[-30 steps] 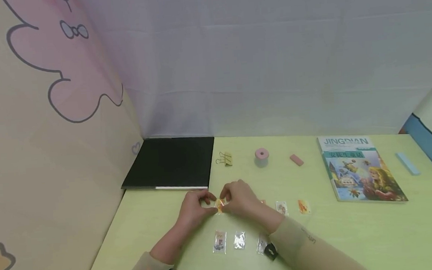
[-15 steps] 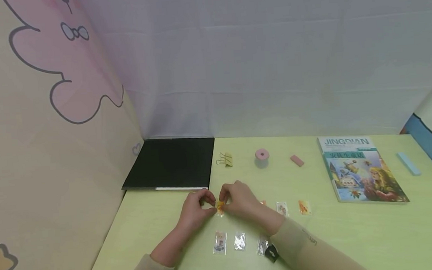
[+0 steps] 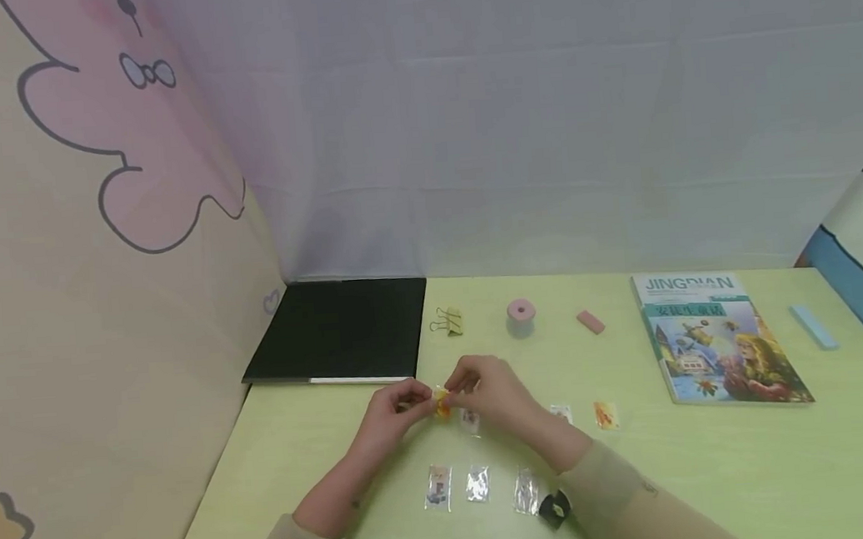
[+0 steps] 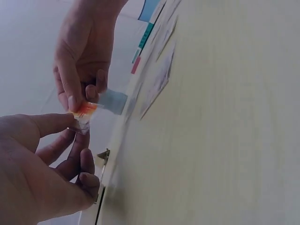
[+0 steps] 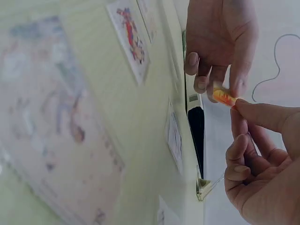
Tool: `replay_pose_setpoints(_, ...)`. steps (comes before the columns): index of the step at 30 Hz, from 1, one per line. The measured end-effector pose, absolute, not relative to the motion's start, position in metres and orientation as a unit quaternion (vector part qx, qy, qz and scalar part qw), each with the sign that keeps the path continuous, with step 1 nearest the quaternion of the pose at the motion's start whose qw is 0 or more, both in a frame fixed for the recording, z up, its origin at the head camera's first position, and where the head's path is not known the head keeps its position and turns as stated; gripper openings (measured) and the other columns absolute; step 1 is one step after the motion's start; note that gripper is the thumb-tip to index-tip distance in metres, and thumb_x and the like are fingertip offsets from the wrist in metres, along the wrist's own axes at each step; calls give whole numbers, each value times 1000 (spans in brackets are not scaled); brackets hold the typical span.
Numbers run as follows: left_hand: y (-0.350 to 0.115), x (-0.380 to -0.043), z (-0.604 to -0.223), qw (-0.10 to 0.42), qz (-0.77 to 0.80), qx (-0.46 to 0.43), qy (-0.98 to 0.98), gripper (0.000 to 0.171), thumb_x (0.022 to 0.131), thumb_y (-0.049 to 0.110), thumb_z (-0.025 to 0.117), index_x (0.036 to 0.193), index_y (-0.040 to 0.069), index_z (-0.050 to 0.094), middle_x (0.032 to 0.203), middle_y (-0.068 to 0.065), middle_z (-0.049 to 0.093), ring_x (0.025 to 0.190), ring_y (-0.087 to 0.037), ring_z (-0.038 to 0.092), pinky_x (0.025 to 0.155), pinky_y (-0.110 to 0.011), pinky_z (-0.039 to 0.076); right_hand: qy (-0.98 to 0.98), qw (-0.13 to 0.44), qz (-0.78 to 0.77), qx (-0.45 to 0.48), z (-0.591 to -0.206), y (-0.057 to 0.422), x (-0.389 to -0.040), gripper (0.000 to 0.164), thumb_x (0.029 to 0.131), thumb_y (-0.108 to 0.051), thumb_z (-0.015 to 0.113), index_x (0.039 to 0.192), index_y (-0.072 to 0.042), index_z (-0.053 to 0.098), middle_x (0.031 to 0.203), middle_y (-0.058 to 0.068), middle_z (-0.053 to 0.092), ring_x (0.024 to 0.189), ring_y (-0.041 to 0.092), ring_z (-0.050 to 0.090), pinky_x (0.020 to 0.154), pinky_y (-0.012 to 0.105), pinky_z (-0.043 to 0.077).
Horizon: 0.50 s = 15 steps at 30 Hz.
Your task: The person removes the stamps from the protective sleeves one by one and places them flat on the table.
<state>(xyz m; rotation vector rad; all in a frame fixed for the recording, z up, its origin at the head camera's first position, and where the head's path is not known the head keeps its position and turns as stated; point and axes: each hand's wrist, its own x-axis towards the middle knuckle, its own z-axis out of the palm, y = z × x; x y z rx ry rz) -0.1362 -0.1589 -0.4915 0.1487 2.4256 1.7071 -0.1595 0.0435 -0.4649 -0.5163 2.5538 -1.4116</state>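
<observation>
Between my two hands is a small orange-and-yellow printed piece in a clear sleeve (image 3: 441, 401). My left hand (image 3: 388, 419) pinches one side of it between thumb and fingertips. The other side is pinched by my right hand (image 3: 494, 392). Both wrist views show the piece (image 4: 85, 110) held up off the table, partly covered by fingertips. Just below my right hand lies a clear-sleeved picture card (image 3: 470, 422). Nearer the front are more sleeved cards, one reddish and blue (image 3: 438, 488), one whitish (image 3: 477, 483) and one greyish (image 3: 525, 492).
A black flat folder (image 3: 338, 330) lies behind my left hand. Along the back are a yellow binder clip (image 3: 453, 321), a pink-topped roll (image 3: 521, 317) and a pink eraser-like block (image 3: 590, 322). To the right lie an orange card (image 3: 605, 414), a picture book (image 3: 718, 350) and a light-blue bar (image 3: 814, 327).
My right hand has shifted slightly right and up and its grip has changed. A sleeved card that was hidden beneath it now shows. The orange piece has risen a little between my fingers.
</observation>
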Motion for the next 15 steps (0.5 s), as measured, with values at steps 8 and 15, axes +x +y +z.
replay_pose_setpoints(8,-150,-127,-459,133,603,29,786,12,87,16,65,95,7,66,90,-10,66,89,-42,54,63,-29,44,861,72,-480,-154,-465,51,-158,16,74,-32,78,74,-27,63,74,-14,64,67,10,58,59,27,47)
replay_pose_setpoints(15,-147,-126,-461,128,610,25,782,13,87,17,66,94,6,66,88,-10,64,86,-43,51,54,-27,38,861,64,-478,-162,-465,55,-155,17,75,-33,77,71,-28,61,71,-18,64,66,9,57,58,26,45)
